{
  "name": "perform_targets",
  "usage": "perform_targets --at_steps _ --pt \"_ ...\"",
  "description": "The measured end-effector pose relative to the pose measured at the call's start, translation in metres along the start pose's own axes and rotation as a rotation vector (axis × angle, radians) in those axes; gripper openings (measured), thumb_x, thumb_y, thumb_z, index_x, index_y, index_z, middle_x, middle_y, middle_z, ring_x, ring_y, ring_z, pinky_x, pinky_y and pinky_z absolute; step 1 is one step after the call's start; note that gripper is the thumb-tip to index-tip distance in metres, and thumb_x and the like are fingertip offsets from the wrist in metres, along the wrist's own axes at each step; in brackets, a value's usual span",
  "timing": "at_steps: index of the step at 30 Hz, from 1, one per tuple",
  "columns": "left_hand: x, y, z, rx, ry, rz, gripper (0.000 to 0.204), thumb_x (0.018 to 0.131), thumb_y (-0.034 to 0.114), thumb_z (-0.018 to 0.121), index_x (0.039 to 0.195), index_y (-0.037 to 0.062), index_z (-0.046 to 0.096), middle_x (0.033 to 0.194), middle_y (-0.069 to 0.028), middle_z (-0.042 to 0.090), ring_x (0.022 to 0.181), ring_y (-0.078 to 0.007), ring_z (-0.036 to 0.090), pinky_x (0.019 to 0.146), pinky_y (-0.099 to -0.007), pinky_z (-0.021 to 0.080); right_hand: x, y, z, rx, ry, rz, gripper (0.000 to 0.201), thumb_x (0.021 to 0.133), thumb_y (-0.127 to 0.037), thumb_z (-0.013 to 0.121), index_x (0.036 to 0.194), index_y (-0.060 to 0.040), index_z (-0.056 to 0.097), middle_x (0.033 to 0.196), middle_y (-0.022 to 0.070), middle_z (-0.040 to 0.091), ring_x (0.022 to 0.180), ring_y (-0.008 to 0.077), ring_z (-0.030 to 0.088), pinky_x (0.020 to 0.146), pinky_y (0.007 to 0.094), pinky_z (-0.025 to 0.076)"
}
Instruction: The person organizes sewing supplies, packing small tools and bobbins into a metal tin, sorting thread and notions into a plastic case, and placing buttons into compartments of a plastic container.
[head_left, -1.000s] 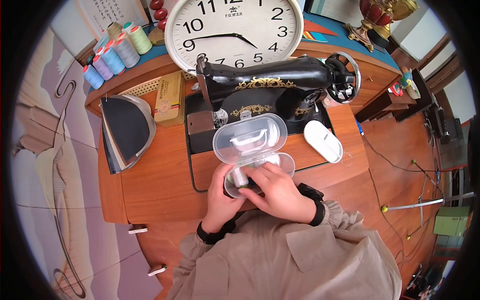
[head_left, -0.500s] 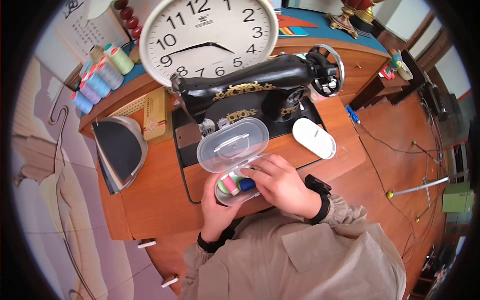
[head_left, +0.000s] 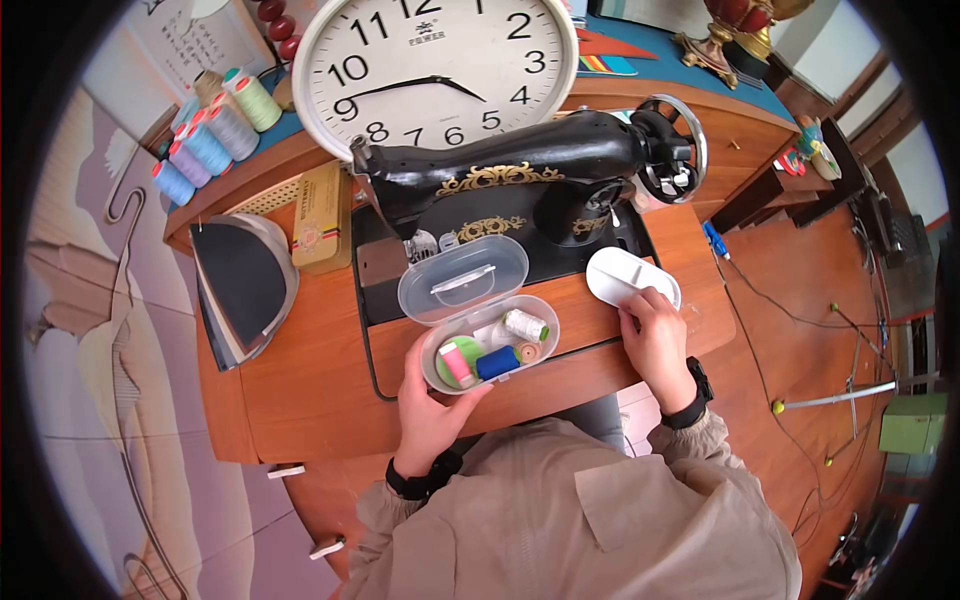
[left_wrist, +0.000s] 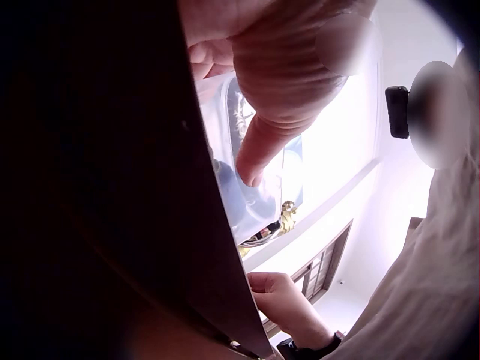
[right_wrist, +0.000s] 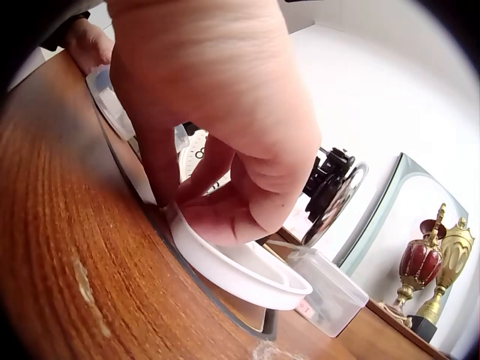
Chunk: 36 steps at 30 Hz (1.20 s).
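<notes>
A clear plastic box [head_left: 551,330] sits open at the table's front edge, its lid [head_left: 462,278] tipped back. Inside lie a pink spool [head_left: 457,362], a blue spool [head_left: 497,362] and a white spool [head_left: 525,325]. My left hand [head_left: 432,395] grips the box's near left end, thumb on the rim and fingers underneath; the left wrist view shows the thumb [left_wrist: 277,112] against the clear plastic. My right hand [head_left: 652,335] is to the right, its fingers curled over the near rim of a white oval tray [head_left: 625,275]. In the right wrist view that hand [right_wrist: 217,150] pinches the tray [right_wrist: 247,274].
A black sewing machine [head_left: 520,170] stands behind the box, with a large wall clock [head_left: 435,60] leaning behind it. Thread cones [head_left: 210,130] line the back left shelf. A yellow tin [head_left: 322,215] and a dark fabric stack [head_left: 240,285] lie at left.
My right hand has come out of the clear box and moved right onto the white oval tray. The spools in the box now show. My left hand stays on the box.
</notes>
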<state>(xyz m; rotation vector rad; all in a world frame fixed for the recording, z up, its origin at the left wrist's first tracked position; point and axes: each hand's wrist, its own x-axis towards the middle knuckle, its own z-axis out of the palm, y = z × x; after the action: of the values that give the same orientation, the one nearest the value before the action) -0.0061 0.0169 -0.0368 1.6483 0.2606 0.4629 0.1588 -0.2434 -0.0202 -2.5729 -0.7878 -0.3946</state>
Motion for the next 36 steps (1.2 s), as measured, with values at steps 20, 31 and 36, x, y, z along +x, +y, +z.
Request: perform_targets --at_steps 20,31,36 --pt "0.001 -0.002 -0.003 0.098 -0.006 -0.012 0.084 0.074 0.012 0.090 0.142 -0.0012 0.043 0.134 -0.0161 0.059 0.122 -0.0253 0.062 0.098 -0.0374 0.054 0.023 -0.123 -0.022 0.396 -0.284 -0.593 0.039 0.069 0.005 0.068 0.107 -0.0026 0.068 0.100 0.0099 0.060 0.091 0.0312 0.058 0.082 0.0403 0.049" --pt "0.001 0.003 0.000 0.073 0.024 0.108 0.082 0.075 0.011 0.089 0.143 0.0013 0.044 0.137 -0.0175 0.057 0.123 -0.0277 0.061 0.099 -0.0380 0.053 0.033 -0.118 -0.022 0.495 -0.481 -0.557 0.029 0.076 0.006 0.064 0.105 -0.0021 0.065 0.100 0.0119 0.056 0.094 0.0330 0.055 0.083 0.0420 0.047" --pt "0.001 -0.008 -0.003 0.226 -0.016 0.202 0.077 0.075 0.010 0.089 0.139 0.0039 0.048 0.136 -0.0179 0.056 0.122 -0.0289 0.060 0.099 -0.0380 0.053 0.036 -0.113 -0.013 0.594 -0.496 -0.532 0.020 0.083 0.004 0.065 0.102 -0.0017 0.065 0.095 0.0124 0.056 0.091 0.0335 0.055 0.082 0.0429 0.047"
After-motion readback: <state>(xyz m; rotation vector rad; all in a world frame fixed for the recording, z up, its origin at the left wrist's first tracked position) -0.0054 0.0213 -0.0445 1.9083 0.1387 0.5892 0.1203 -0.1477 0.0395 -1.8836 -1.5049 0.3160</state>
